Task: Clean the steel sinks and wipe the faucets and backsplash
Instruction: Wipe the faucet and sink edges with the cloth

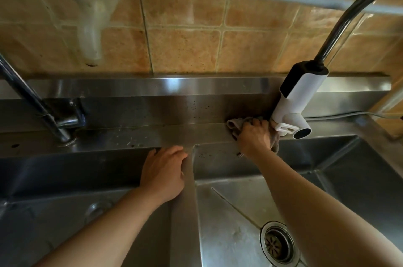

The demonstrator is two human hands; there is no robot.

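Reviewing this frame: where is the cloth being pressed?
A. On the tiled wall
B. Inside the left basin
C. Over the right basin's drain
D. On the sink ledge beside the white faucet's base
D: the right hand grips the cloth on the steel ledge, next to the white faucet.

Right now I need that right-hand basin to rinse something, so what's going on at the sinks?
A person is wiping down the steel double sink. Their right hand grips a grey cloth on the back ledge, beside the base of the white faucet. Their left hand rests flat on the divider between the basins. Dark specks still dot the steel backsplash and ledge. The right basin holds nothing but its drain.
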